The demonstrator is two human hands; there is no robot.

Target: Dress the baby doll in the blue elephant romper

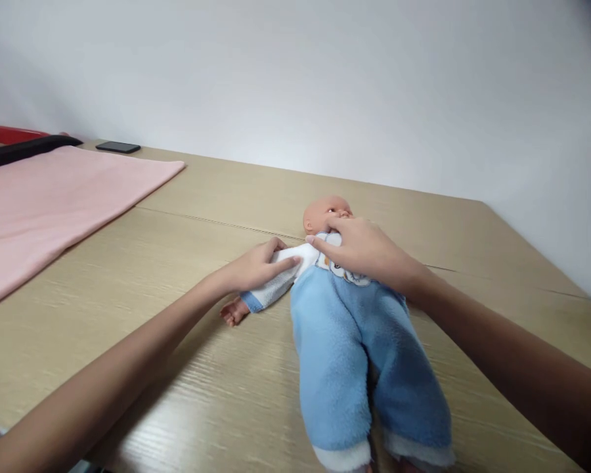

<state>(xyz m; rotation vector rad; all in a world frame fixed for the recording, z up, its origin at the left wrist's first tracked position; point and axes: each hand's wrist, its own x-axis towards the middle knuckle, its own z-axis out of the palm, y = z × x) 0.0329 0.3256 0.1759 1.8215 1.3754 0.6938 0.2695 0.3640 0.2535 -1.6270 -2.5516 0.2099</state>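
Doll [335,322] lies under right hand [362,246] (grip unclear, perhaps pinching its top [324,261]), sleeve [276,288] clasped by left hand [253,267].

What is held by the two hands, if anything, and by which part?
The doll: the left hand holds it by one sleeve. The right hand lies on its upper chest, but whether it grips there cannot be told.

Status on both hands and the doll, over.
Left hand on sleeve, right hand at chest. Doll on its back on table. Pink cloth lies apart, off left.
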